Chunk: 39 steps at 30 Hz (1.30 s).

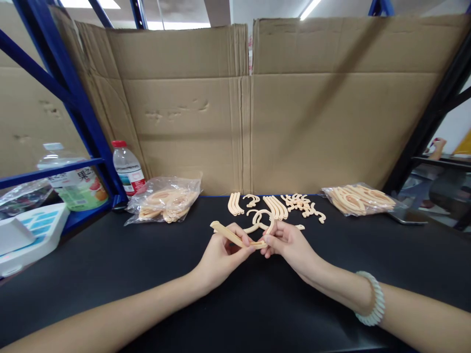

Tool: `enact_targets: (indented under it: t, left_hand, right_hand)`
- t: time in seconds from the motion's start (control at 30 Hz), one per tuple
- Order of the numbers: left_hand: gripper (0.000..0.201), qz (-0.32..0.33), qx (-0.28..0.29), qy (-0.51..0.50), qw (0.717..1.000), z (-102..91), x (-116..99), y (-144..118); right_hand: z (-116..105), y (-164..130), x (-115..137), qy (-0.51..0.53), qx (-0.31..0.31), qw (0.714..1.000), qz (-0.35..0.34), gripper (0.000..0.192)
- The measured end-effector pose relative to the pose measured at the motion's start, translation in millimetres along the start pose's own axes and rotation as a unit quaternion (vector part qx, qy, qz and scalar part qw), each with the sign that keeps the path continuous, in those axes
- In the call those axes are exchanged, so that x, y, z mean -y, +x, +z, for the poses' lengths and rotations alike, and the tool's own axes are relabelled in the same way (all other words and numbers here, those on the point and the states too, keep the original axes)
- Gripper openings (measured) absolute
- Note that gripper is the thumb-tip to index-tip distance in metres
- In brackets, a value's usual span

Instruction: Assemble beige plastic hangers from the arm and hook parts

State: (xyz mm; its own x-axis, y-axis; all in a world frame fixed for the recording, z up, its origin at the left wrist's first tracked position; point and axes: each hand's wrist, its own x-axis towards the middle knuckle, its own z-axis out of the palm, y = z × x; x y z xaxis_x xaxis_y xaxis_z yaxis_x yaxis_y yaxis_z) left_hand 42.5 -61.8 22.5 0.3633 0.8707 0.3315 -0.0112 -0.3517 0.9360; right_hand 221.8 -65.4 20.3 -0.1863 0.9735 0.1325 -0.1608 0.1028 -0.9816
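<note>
The far side is closed off by cardboard panels [331,117], in front of which a black tabletop [294,304] is spread. At far left a clear bag of beige parts [167,198] is set down; at far right a flatter bag [358,198] is seen, with a dark slab [408,215] partly covered beside it. Between the bags, slim arm pieces [275,208] are laid in a row, with a jumble of small hooks [300,203] to their right.

Near the middle, above the tabletop, a long beige hanger arm [228,234] is pinched between thumb and fingers of the left hand [221,257]. A curved hook piece [271,225] is gripped by the fingertips of the right hand [290,245], its lower end held against the arm's right end.

Both parts are judged to be light, stiff plastic, rather smooth; the arm is best held near its joint end, the hook low on its stem, since thin curves might snap if twisted.

The joint is mostly hidden by fingertips. Behind the hands, curved parts overlap, and where the held hook's outline ends cannot be told.
</note>
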Motion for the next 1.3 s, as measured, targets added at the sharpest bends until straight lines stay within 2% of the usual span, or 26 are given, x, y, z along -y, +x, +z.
enact_targets:
  t: [0.23, 0.5, 0.57, 0.67, 0.73, 0.8, 0.87, 0.9, 0.97, 1.03, 1.07, 1.13, 1.2, 1.3]
  left_hand:
    - [0.027, -0.049, -0.045, -0.009, 0.998, 1.2, -2, 1]
    - [0.033, -0.090, -0.075, -0.091, 0.989, 0.5, 2, -1]
    - [0.034, -0.098, -0.074, -0.104, 0.987, 2.5, 0, -2]
    - [0.035, -0.109, -0.041, -0.118, 0.986, 5.5, -1, -5]
    - [0.032, -0.116, -0.020, -0.118, 0.986, 6.5, -1, -6]
    - [0.029, -0.122, -0.024, -0.119, 0.985, 6.6, 0, -6]
    - [0.029, -0.128, -0.042, -0.127, 0.983, 6.4, 1, -5]
    - [0.030, -0.131, -0.051, -0.133, 0.981, 6.4, 1, -4]
    - [0.031, -0.134, -0.063, -0.139, 0.979, 6.7, 1, -3]
    - [0.031, -0.136, -0.067, -0.138, 0.979, 7.2, -1, -2]
    - [0.031, -0.136, -0.068, -0.137, 0.979, 7.5, -1, -2]
    - [0.031, -0.138, -0.068, -0.134, 0.979, 7.7, -2, -2]
    - [0.031, -0.135, -0.067, -0.134, 0.979, 7.7, -1, -2]
    - [0.030, -0.129, -0.064, -0.132, 0.981, 7.5, 1, -2]
  right_hand:
    - [1, 1, -3, 0.017, 0.016, 1.000, 0.013, 0.042]
    - [-3, 0, 0, -0.013, 0.029, 0.999, 0.008, 0.038]
    - [-1, 0, -1, -0.014, 0.036, 0.999, 0.013, 0.038]
    - [4, -1, -2, -0.021, 0.048, 0.999, 0.010, 0.037]
    - [4, 0, -1, -0.032, 0.065, 0.997, 0.001, 0.037]
    - [-1, 5, 1, -0.068, 0.074, 0.995, -0.021, 0.034]
    - [-14, 15, 6, -0.143, 0.046, 0.986, -0.079, 0.031]
    - [-23, 22, 9, -0.195, 0.017, 0.973, -0.125, 0.028]
    - [-42, 39, 13, -0.330, -0.026, 0.918, -0.221, 0.020]
    - [-60, 55, 13, -0.462, -0.003, 0.839, -0.288, 0.013]
    - [-67, 62, 12, -0.508, 0.015, 0.807, -0.300, 0.011]
    - [-76, 73, 7, -0.574, 0.045, 0.761, -0.301, 0.013]
    - [-80, 80, 1, -0.610, 0.062, 0.734, -0.291, 0.011]
    - [-80, 83, -6, -0.613, 0.070, 0.734, -0.284, 0.008]
